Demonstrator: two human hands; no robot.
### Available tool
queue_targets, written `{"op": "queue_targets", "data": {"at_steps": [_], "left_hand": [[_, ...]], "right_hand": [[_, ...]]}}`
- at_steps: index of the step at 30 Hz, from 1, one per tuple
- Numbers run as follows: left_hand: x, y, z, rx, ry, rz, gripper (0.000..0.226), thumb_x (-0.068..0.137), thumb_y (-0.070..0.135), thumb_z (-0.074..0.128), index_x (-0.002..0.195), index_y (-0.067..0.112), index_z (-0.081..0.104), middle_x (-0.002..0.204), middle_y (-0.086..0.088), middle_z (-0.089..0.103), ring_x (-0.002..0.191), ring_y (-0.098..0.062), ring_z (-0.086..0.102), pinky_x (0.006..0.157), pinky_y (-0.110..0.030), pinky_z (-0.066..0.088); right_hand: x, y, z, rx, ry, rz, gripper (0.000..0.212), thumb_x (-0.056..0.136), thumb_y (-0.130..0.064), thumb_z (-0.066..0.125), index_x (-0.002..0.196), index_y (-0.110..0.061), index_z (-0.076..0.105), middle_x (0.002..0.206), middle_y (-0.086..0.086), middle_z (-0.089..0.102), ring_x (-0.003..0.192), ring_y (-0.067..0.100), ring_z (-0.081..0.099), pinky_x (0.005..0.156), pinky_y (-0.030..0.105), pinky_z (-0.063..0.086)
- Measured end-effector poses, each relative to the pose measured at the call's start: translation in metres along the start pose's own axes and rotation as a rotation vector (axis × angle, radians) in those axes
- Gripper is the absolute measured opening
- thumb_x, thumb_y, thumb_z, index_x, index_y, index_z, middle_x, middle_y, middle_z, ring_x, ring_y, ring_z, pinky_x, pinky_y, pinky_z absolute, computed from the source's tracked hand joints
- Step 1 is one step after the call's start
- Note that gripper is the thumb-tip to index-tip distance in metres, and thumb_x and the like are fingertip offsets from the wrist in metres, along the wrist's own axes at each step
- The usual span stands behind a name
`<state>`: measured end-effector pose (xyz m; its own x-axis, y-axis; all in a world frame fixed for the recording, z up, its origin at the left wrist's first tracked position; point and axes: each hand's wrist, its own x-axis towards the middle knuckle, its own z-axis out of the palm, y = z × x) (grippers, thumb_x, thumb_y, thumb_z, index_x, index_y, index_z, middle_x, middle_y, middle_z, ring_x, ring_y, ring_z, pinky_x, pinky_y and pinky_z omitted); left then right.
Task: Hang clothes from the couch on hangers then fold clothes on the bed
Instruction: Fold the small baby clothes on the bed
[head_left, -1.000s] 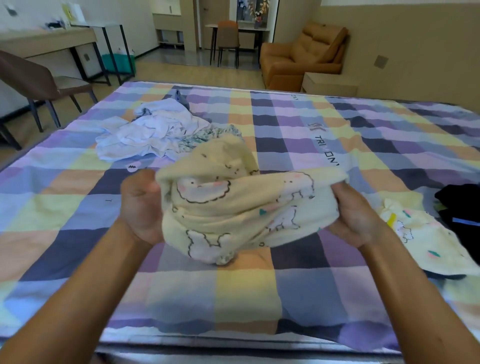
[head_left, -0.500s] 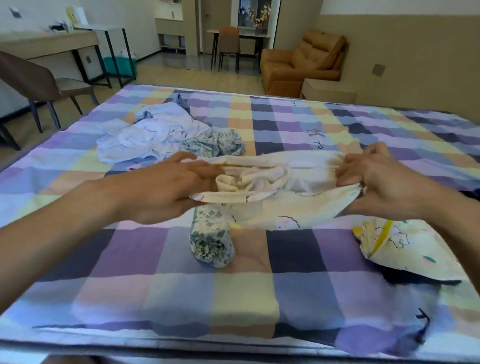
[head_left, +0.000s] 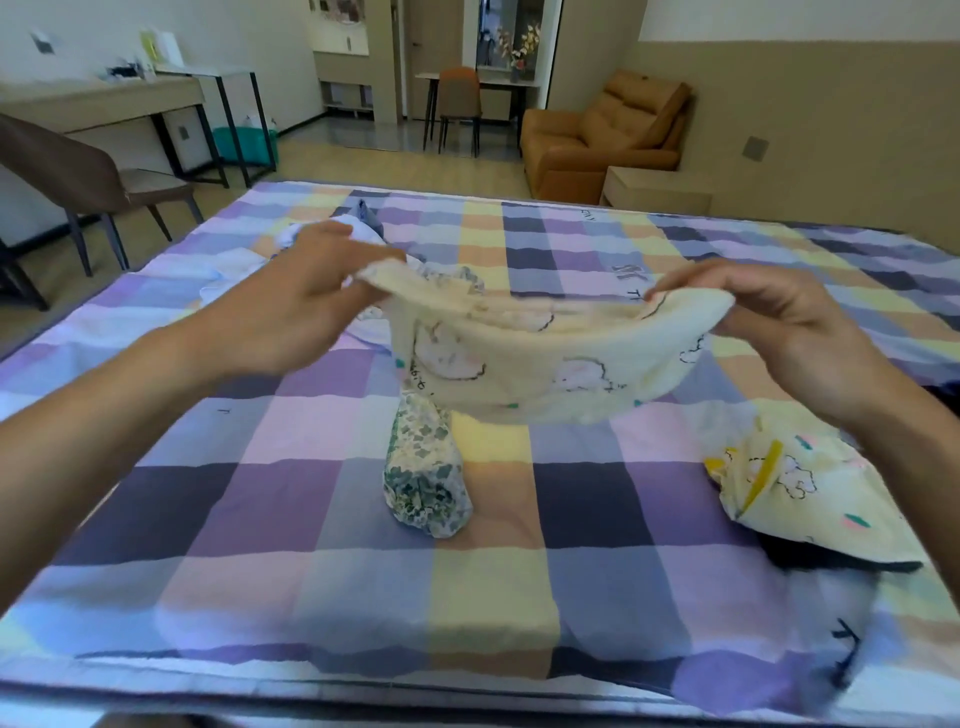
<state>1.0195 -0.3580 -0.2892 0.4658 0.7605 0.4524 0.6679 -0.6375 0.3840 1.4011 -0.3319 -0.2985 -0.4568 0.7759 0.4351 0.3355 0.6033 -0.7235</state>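
Left hand and right hand each have a pinching grip on the yellow print garment, so I'm holding it stretched over the bed.

A person's left hand and right hand each pinch one end of a cream sheep-print garment, holding it slack above a checked bed. Below and between the hands lies a rolled floral garment. Under the right hand, a second cream garment rests on a dark cloth. White clothes lie crumpled just beyond the left hand, and an orange couch stands well beyond both hands.
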Motion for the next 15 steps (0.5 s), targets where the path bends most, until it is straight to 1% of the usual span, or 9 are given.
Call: {"op": "queue_targets", "data": {"at_steps": [1,2,4,6,9,11,13,14,15], "left_hand": [[0.005,0.006,0.002,-0.212,0.026,-0.091,0.039,0.109,0.02,0.036,0.093,0.004,0.067,0.067,0.018,0.062,0.065,0.002,0.056,0.074,-0.012,0.042],[0.012,0.012,0.004,-0.396,0.056,-0.158,0.035,0.108,0.012,0.039,0.088,0.002,0.066,0.067,0.016,0.064,0.063,0.002,0.057,0.068,-0.01,0.044],[0.024,0.02,0.006,-0.706,0.124,-0.249,0.024,0.101,0.013,0.046,0.087,0.004,0.063,0.079,0.004,0.07,0.079,-0.01,0.065,0.083,-0.022,0.05],[0.034,0.03,0.009,-0.946,0.141,-0.339,0.022,0.099,0.018,0.046,0.089,0.007,0.061,0.083,-0.003,0.072,0.085,-0.019,0.068,0.087,-0.035,0.055],[0.045,0.049,0.019,-1.028,0.033,-0.371,0.032,0.107,0.02,0.035,0.088,0.013,0.06,0.076,0.0,0.072,0.074,-0.013,0.07,0.075,-0.029,0.059],[0.051,0.062,0.026,-1.019,-0.023,-0.368,0.033,0.107,0.02,0.037,0.082,0.014,0.058,0.067,0.002,0.067,0.064,-0.011,0.066,0.064,-0.024,0.056],[0.057,0.068,0.028,-1.021,-0.035,-0.396,0.032,0.107,0.022,0.039,0.082,0.015,0.057,0.063,0.002,0.064,0.058,-0.011,0.062,0.06,-0.022,0.053],[0.06,0.067,0.028,-1.03,-0.026,-0.421,0.03,0.107,0.025,0.041,0.084,0.015,0.058,0.064,0.001,0.064,0.059,-0.012,0.062,0.061,-0.024,0.053],[0.062,0.067,0.025,-1.046,-0.019,-0.45,0.027,0.106,0.028,0.043,0.087,0.016,0.058,0.065,0.001,0.064,0.059,-0.012,0.062,0.063,-0.025,0.054]], "right_hand": [[0.004,-0.002,0.004,0.077,0.002,0.008,0.025,0.096,0.006,0.054,0.1,-0.01,0.073,0.114,0.007,0.07,0.111,0.031,0.063,0.093,0.033,0.049],[0.007,-0.003,0.008,0.153,-0.003,0.028,0.025,0.092,0.003,0.058,0.096,-0.014,0.075,0.11,0.005,0.071,0.108,0.029,0.064,0.092,0.032,0.048],[0.013,-0.005,0.013,0.315,-0.064,0.073,0.024,0.082,-0.006,0.061,0.089,-0.021,0.078,0.098,0.0,0.072,0.097,0.02,0.065,0.088,0.027,0.048],[0.016,-0.006,0.018,0.423,-0.124,0.126,0.03,0.082,-0.002,0.055,0.088,-0.021,0.078,0.091,-0.002,0.072,0.088,0.013,0.065,0.081,0.02,0.049],[0.017,-0.005,0.038,0.595,-0.221,0.214,0.028,0.081,0.0,0.047,0.098,-0.006,0.067,0.098,0.011,0.068,0.095,0.021,0.063,0.085,0.027,0.05],[0.014,-0.003,0.062,0.776,-0.369,0.244,0.024,0.088,-0.012,0.056,0.108,0.0,0.06,0.108,0.022,0.063,0.105,0.033,0.059,0.096,0.039,0.049],[0.01,0.001,0.082,0.803,-0.535,0.287,0.054,0.089,-0.034,0.07,0.124,0.005,0.054,0.117,0.039,0.053,0.11,0.042,0.051,0.101,0.052,0.041],[0.008,0.003,0.087,0.737,-0.594,0.305,0.07,0.086,-0.037,0.075,0.133,0.007,0.047,0.114,0.045,0.05,0.104,0.041,0.052,0.096,0.051,0.042],[0.007,0.003,0.091,0.666,-0.627,0.312,0.077,0.085,-0.033,0.077,0.139,0.009,0.04,0.105,0.045,0.05,0.092,0.035,0.053,0.088,0.046,0.044]]}}
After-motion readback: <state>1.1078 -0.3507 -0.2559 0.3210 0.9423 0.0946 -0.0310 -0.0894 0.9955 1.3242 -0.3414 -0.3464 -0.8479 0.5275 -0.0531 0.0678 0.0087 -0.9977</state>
